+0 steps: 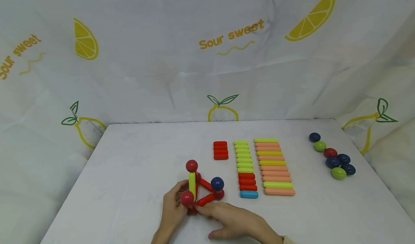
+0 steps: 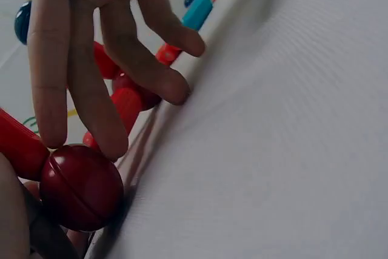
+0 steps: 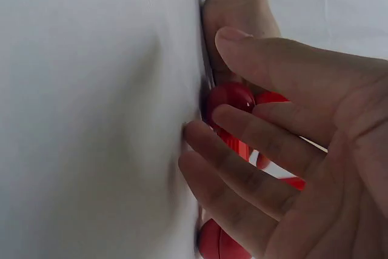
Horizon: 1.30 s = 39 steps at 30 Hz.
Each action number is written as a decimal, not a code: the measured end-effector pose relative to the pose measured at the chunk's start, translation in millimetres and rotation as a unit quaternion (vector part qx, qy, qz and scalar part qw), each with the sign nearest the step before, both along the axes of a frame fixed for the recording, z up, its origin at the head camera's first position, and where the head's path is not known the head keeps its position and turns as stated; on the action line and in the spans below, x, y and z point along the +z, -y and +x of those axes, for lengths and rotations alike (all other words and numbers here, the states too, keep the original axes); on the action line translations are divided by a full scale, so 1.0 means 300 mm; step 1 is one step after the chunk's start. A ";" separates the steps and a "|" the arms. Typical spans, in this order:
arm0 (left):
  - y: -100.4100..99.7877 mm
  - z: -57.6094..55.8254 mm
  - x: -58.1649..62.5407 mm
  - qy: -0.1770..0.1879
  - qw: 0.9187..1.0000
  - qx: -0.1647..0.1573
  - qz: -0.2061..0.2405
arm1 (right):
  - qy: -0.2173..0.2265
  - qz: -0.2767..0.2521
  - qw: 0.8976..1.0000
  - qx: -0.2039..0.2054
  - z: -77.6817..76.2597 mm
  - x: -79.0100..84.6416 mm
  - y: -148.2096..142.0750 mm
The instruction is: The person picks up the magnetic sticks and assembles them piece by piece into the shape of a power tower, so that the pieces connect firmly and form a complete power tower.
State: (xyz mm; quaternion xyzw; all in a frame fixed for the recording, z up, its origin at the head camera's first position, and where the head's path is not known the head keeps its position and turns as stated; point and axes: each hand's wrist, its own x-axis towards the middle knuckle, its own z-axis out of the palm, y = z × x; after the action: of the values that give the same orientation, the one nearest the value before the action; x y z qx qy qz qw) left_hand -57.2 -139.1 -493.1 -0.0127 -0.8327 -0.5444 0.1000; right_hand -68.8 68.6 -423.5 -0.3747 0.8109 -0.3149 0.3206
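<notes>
A frame of magnetic rods and balls (image 1: 205,200) stands on the table, its triangular base made of red rods and red balls. On its left side, a yellow-green rod (image 1: 192,186) runs between two raised red balls. A blue ball (image 1: 217,183) sits above the right corner. My left hand (image 1: 173,204) grips the frame's left side, its fingers partly hidden behind the rods. My right hand (image 1: 236,220) reaches in from the right with fingers extended, fingertips at the near corner's red ball (image 2: 82,187). In the right wrist view those fingers (image 3: 260,156) lie loosely spread beside it.
Right of the frame lie short red rods (image 1: 221,150), a column of yellow-green and red rods with a blue rod (image 1: 249,194) at its near end, and longer orange and yellow rods (image 1: 275,173). Several loose balls (image 1: 332,162) lie near the table's right edge. A lemon-print cloth (image 1: 181,92) hangs behind.
</notes>
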 end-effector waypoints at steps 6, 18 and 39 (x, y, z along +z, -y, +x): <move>0.033 0.002 0.010 0.023 0.998 -0.061 -0.024 | -0.011 -0.002 1.000 0.015 0.015 0.004 -0.001; 0.032 0.005 0.016 0.048 0.986 -0.146 -0.059 | -0.023 0.027 0.986 -0.162 -0.031 0.107 -0.343; 0.027 0.017 0.006 0.025 0.986 -0.155 -0.059 | -0.189 0.204 0.916 -0.290 -0.054 0.001 -0.460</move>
State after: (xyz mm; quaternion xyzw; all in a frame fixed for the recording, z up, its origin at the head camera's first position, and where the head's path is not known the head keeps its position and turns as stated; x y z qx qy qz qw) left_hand -52.2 -147.2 -491.4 -0.1334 -0.8538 -0.5031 -0.0075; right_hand -84.9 206.6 -423.2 -0.1023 0.9761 -0.1453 0.1253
